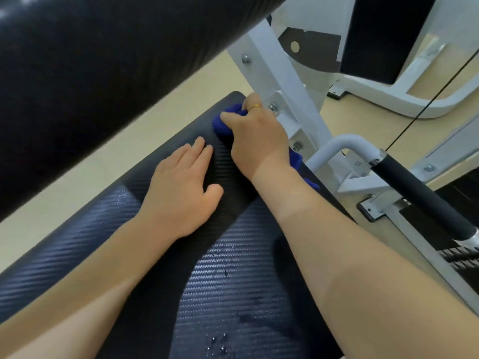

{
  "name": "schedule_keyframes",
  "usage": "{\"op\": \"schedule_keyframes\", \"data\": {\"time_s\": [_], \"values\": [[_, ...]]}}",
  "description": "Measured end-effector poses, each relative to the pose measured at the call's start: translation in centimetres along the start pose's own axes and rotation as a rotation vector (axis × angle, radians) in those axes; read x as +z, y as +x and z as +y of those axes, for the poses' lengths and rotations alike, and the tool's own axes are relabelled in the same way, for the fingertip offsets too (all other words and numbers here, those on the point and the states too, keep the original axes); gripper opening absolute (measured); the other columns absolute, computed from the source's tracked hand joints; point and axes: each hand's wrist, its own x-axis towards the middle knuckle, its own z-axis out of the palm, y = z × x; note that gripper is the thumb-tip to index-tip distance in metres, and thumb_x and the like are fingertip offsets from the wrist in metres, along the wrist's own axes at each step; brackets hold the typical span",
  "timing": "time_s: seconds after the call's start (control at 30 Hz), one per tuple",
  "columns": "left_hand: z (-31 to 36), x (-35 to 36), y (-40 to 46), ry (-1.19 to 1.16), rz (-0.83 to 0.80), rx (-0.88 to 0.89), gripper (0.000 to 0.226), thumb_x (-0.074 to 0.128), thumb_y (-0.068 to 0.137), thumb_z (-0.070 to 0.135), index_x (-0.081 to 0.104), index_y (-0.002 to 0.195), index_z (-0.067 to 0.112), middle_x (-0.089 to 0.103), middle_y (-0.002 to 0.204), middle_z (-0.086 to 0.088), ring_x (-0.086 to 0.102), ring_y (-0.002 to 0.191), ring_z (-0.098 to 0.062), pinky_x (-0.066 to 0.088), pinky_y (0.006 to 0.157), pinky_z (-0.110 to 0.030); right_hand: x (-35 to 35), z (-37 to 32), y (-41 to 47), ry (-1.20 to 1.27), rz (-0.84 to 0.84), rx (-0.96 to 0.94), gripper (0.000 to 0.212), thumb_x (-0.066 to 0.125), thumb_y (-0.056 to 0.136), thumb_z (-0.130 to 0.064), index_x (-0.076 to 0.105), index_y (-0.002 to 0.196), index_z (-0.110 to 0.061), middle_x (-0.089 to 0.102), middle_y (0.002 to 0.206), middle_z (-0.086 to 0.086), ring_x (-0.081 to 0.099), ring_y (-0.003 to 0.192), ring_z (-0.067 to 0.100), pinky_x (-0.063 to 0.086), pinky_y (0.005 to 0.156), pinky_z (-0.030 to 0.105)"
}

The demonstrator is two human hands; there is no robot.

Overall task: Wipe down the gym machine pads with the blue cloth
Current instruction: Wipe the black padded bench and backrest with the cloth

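Head view: right hand [255, 141] presses bunched blue cloth [225, 123] onto seat pad's [233, 281] far corner.

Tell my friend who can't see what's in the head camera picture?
A person's right hand presses a bunched blue cloth onto the far end of a black gym machine seat pad. The left hand lies flat on the pad beside it. Water droplets dot the pad near the camera.

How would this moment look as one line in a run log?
step: wiping pad | right hand: grips cloth at far corner | left hand: flat on pad, empty | droplets near edge
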Motion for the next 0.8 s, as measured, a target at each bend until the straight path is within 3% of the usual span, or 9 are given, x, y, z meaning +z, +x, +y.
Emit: {"op": "schedule_keyframes", "data": {"time_s": [0.1, 0.17, 0.23, 0.3, 0.4, 0.53, 0.63, 0.73, 0.8], "values": [[-0.1, -0.5, -0.5, 0.013, -0.058, 0.058, 0.094, 0.017, 0.063, 0.051, 0.009, 0.15, 0.016, 0.001, 0.159, -0.002, 0.003, 0.146, -0.018, 0.002, 0.116, -0.029, -0.2, -0.1, -2.2, 0.003, -0.083, -0.128, 0.045, 0.046, 0.089, -0.012, 0.045, 0.132, -0.024, 0.032, 0.14, 0.012, 0.046, 0.105, 0.03, 0.04, 0.078, 0.035], [-0.1, -0.9, -0.7, -0.041, -0.096, 0.039, 0.087, 0.03, 0.07, 0.044, 0.011, 0.15, 0.015, 0.002, 0.159, -0.002, 0.004, 0.146, -0.016, 0.005, 0.116, -0.029, -0.8, 0.3, -1.0, -0.013, -0.087, -0.068, 0.039, 0.044, 0.09, -0.011, 0.05, 0.126, -0.025, 0.034, 0.137, 0.011, 0.047, 0.105, 0.03, 0.038, 0.075, 0.034], [-0.9, -1.1, -0.9, -0.056, -0.028, -0.018, 0.078, 0.039, 0.075, 0.041, 0.027, 0.146, 0.01, 0.021, 0.156, -0.008, 0.024, 0.141, -0.022, 0.022, 0.113, -0.033, -1.1, 0.0, 0.9, 0.001, -0.05, 0.098, 0.034, 0.043, 0.089, -0.01, 0.055, 0.118, -0.023, 0.039, 0.132, 0.011, 0.048, 0.105, 0.031, 0.033, 0.072, 0.032], [-2.0, -1.2, -1.5, 0.008, 0.091, -0.044, 0.072, 0.042, 0.074, 0.042, 0.044, 0.132, 0.001, 0.046, 0.137, -0.014, 0.045, 0.122, -0.028, 0.041, 0.099, -0.039, -0.5, -1.5, 1.7, 0.02, 0.015, 0.24, 0.032, 0.044, 0.089, -0.01, 0.057, 0.116, -0.019, 0.04, 0.131, 0.013, 0.048, 0.104, 0.031, 0.031, 0.072, 0.033], [-3.1, -1.4, -3.5, 0.012, 0.134, -0.121, 0.059, 0.056, 0.077, 0.033, 0.047, 0.126, 0.001, 0.056, 0.121, -0.012, 0.048, 0.108, -0.025, 0.039, 0.083, -0.033, 0.7, -5.0, -0.1, 0.02, 0.027, 0.133, 0.023, 0.049, 0.084, -0.01, 0.06, 0.104, -0.013, 0.045, 0.129, 0.017, 0.052, 0.093, 0.032, 0.029, 0.066, 0.034], [-3.8, -1.5, -6.1, 0.041, 0.117, -0.176, 0.068, 0.062, 0.079, 0.027, 0.036, 0.139, 0.006, 0.046, 0.138, -0.01, 0.041, 0.121, -0.027, 0.035, 0.094, -0.038, 0.6, -7.4, -3.5, 0.074, -0.074, -0.117, 0.02, 0.07, 0.062, -0.008, 0.068, 0.082, -0.014, 0.063, 0.098, 0.016, 0.055, 0.063, 0.028, 0.027, 0.05, 0.029], [-3.4, -1.5, -6.5, 0.122, 0.008, -0.203, 0.086, 0.055, 0.08, 0.049, 0.019, 0.147, 0.009, 0.024, 0.154, -0.008, 0.025, 0.137, -0.026, 0.026, 0.107, -0.04, 0.3, -5.8, -2.2, 0.003, -0.052, -0.258, 0.022, 0.074, 0.058, -0.006, 0.07, 0.077, -0.015, 0.064, 0.091, 0.018, 0.056, 0.057, 0.031, 0.027, 0.048, 0.026], [-3.1, -1.4, -6.2, 0.162, -0.036, -0.194, 0.102, 0.052, 0.075, 0.066, 0.009, 0.15, 0.011, 0.014, 0.157, -0.006, 0.019, 0.141, -0.024, 0.022, 0.111, -0.036, -0.5, -5.2, -0.1, -0.026, -0.101, 0.003, 0.02, 0.053, 0.083, -0.006, 0.065, 0.098, -0.008, 0.052, 0.119, 0.021, 0.055, 0.087, 0.037, 0.031, 0.059, 0.034], [-3.4, -1.6, -6.3, 0.16, -0.039, -0.18, 0.107, 0.053, 0.072, 0.069, 0.007, 0.15, 0.011, 0.013, 0.157, -0.005, 0.018, 0.142, -0.022, 0.021, 0.112, -0.034, -0.2, -6.4, -0.6, -0.022, -0.086, 0.092, 0.021, 0.047, 0.087, -0.008, 0.062, 0.102, -0.007, 0.047, 0.126, 0.019, 0.053, 0.093, 0.034, 0.031, 0.063, 0.034]]}}
